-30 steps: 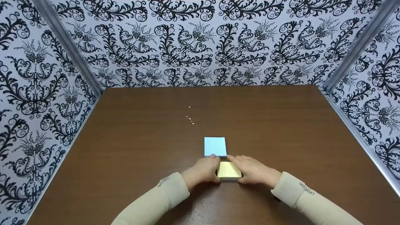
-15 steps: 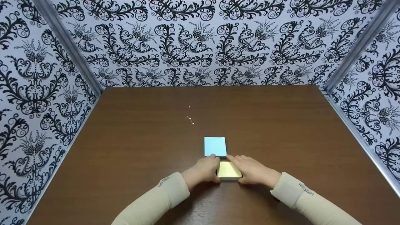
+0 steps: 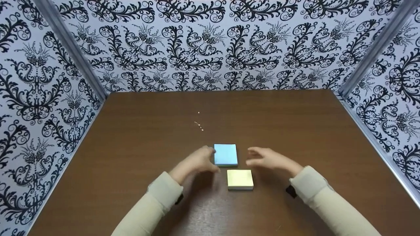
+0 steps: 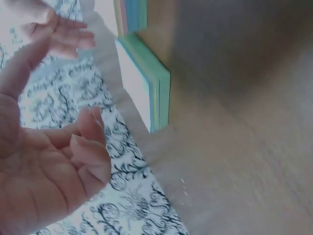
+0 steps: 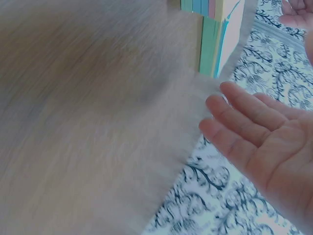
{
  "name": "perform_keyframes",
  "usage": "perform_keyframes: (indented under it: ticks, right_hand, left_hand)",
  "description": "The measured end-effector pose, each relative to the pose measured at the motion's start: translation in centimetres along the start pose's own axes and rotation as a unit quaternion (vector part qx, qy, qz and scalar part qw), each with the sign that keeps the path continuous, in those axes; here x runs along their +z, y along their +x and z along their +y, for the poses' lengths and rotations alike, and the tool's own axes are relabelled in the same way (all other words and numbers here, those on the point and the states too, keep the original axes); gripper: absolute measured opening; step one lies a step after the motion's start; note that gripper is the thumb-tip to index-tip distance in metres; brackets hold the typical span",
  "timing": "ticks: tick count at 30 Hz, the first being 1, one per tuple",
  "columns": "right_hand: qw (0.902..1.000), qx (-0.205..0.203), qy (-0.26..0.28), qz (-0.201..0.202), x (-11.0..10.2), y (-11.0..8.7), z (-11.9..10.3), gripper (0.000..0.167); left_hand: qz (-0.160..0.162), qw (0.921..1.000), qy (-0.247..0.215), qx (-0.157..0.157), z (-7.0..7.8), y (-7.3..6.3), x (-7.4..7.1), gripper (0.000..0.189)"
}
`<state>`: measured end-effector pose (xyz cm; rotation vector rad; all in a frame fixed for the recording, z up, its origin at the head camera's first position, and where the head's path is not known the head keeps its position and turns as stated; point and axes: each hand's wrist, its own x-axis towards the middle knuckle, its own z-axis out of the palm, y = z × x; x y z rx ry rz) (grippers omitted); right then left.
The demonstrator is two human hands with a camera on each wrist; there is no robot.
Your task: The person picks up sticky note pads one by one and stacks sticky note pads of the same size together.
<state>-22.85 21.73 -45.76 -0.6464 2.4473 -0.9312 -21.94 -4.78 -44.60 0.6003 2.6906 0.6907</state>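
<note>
Two sticky note pads lie flat on the brown table: a blue-topped pad (image 3: 225,154) and, nearer the person, a yellow-topped pad (image 3: 240,178). Layered edges of several colours show on the blue-topped pad (image 4: 159,100) in the left wrist view. My left hand (image 3: 200,160) hovers just left of the blue-topped pad, thumb and fingers spread, holding nothing. On the other side, my right hand (image 3: 270,159) is held apart from both pads, its fingers loosely extended and nothing in them. Each wrist view also catches part of the opposite hand.
The brown table (image 3: 147,131) is enclosed by walls with black-and-white patterned paper (image 3: 210,42). Small pale specks (image 3: 199,125) mark the tabletop beyond the pads. A grey metal strip (image 3: 377,131) runs along the right edge.
Both hands have let go of the yellow-topped pad, moved apart and forward to either side of the blue-topped pad. The pads stay in place.
</note>
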Motion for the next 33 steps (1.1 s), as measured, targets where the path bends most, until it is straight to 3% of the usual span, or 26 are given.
perform_keyframes:
  ticks: [5,13,21,33]
  right_hand:
    - [0.9996,0.024,0.003,-0.012,1.1,1.8,-0.7,0.066]
    - [0.9973,0.048,0.048,-0.03,2.1,2.5,-1.3,0.069]
    - [0.9985,0.033,0.023,-0.037,2.2,2.8,-1.4,0.072]
    - [0.9977,0.049,0.012,-0.045,2.6,2.9,-1.7,0.074]
  left_hand:
    - [0.019,0.9968,0.066,-0.041,-0.8,0.6,1.2,0.022]
    - [0.028,0.9897,0.134,-0.043,-0.8,1.0,3.5,0.016]
    - [0.023,0.9879,0.145,-0.051,-0.6,1.3,3.9,0.016]
    - [0.018,0.9888,0.137,-0.058,-0.5,1.1,4.1,0.014]
